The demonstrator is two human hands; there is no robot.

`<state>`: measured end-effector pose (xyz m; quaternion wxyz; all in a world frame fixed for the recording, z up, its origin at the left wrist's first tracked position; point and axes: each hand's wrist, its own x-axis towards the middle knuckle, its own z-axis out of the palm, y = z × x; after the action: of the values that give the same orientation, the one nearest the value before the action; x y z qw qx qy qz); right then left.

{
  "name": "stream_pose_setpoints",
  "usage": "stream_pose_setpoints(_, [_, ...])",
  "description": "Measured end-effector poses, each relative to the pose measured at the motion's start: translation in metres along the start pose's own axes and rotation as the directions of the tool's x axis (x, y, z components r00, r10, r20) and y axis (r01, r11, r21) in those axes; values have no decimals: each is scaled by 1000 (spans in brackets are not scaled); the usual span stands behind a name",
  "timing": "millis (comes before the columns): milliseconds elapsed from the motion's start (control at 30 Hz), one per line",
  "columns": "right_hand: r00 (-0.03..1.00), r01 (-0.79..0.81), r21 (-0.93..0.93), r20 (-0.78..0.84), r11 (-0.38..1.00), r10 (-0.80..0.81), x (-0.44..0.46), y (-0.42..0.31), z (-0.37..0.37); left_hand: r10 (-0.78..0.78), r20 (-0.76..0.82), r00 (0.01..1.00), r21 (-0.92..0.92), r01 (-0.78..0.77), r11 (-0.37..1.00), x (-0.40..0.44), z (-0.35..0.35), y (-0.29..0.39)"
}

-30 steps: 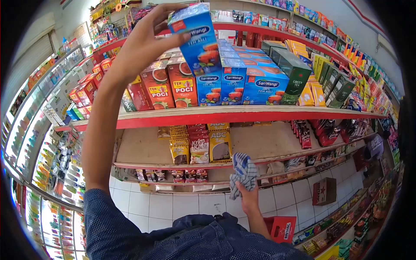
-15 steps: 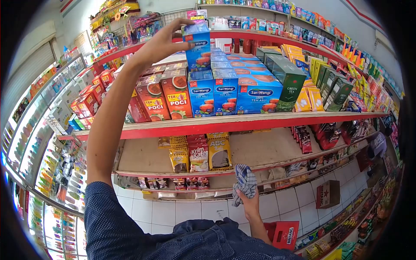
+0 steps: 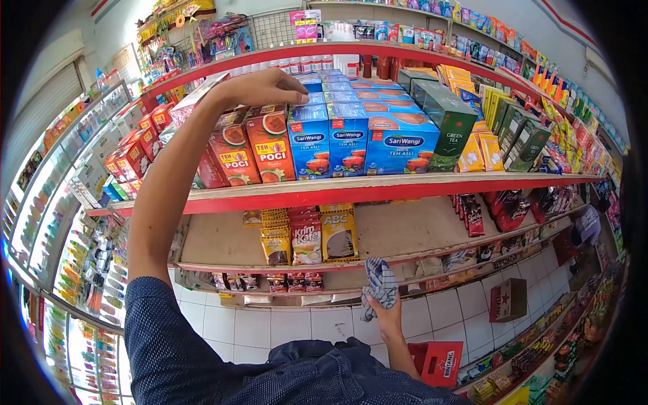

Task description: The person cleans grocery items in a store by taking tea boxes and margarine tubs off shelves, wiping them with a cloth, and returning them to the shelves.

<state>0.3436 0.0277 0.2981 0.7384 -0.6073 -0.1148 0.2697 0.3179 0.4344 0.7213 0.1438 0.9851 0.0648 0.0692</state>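
Observation:
My left hand point(image 3: 273, 88) reaches over the top shelf, its fingers bent down onto a blue SariWangi tea box point(image 3: 316, 98) just behind the front of the left row. The fingers partly hide that box. Before it stands the front SariWangi box point(image 3: 310, 143), upright beside more blue tea boxes point(image 3: 348, 142) and a wider one point(image 3: 401, 145). Orange Teh Poci boxes point(image 3: 269, 145) lie left of the row, below my left wrist. Lower down, my right hand point(image 3: 386, 318) is closed around a crumpled blue-and-white checked cloth point(image 3: 381, 287), held in front of the lower shelves.
A green tea box point(image 3: 443, 121) stands right of the blue ones. The red shelf edge point(image 3: 324, 196) runs across in front. Coffee and creamer packets point(image 3: 306, 239) hang below it. On the tiled floor are a brown carton point(image 3: 508, 300) and a red Bintang carton point(image 3: 442, 363).
My left hand has lowered a blue tea box from above the row to a place behind the front box. My right hand keeps the cloth in nearly the same spot.

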Motion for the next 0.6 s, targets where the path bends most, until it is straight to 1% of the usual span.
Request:
stream_pose_setpoints(67, [1000, 10, -13, -20, 1000, -10, 1, 5, -1, -31, -56, 998, -52, 28, 998, 10, 1, -6])
stream_pose_setpoints(100, [1000, 9, -11, -20, 1000, -9, 3, 12, -3, -31, -54, 998, -51, 29, 998, 17, 0, -12])
stream_pose_setpoints(167, [998, -32, -22, -53, 999, 31, 8, 26, -8, 115, -235, 965, 9, -116, 993, 32, -5, -21])
stream_pose_setpoints(200, [998, -31, -23, -51, 999, 30, 8, 23, -7, 56, -157, 986, 160, -30, 987, 39, -13, -15])
stream_pose_setpoints(233, [1000, -16, -9, -22, 1000, 16, 7, 19, -6, 55, -160, 985, 160, -29, 987, 48, -15, -23])
stream_pose_setpoints(267, [1000, 1, 4, 7, 1000, -1, 7, 15, -6, 105, -150, 983, 363, -44, 931, 57, -12, -31])
stream_pose_setpoints(300, [1000, 6, 1, 8, 1000, -6, 8, 14, -7, 151, -130, 980, 550, -55, 833, 66, -8, -41])
stream_pose_setpoints(333, [1000, 5, -4, 4, 1000, -5, 8, 14, -9, 101, -121, 987, 563, -15, 827, 72, -4, -46])
stream_pose_setpoints(367, [1000, 5, -6, 1, 1000, -5, 9, 14, -9, 101, -127, 987, 565, -12, 825, 79, -5, -51])
stream_pose_setpoints(400, [1000, 10, -4, 5, 1000, -10, 9, 13, -10, 1, -12, 1000, 567, 6, 824, 85, -6, -48])
stream_pose_setpoints(433, [1000, 12, 18, -15, 1000, -12, 8, 12, -12, -101, 103, 990, 570, 24, 821, 92, -7, -52])
stream_pose_setpoints(467, [999, 13, 42, -36, 999, -12, 7, 11, -13, -60, 139, 988, 512, -20, 859, 97, -8, -62])
stream_pose_setpoints(500, [999, 17, 47, -33, 999, -16, 5, 11, -14, -60, 137, 989, 518, -20, 855, 95, -12, -59])
stream_pose_setpoints(567, [989, -26, 22, -143, 999, 29, 2, 11, -17, -91, 51, 995, 437, 60, 898, 92, -15, -53])
stream_pose_setpoints(600, [989, -23, 28, -148, 999, 27, 0, 9, -18, -27, -69, 997, 437, 55, 898, 86, -20, -49])
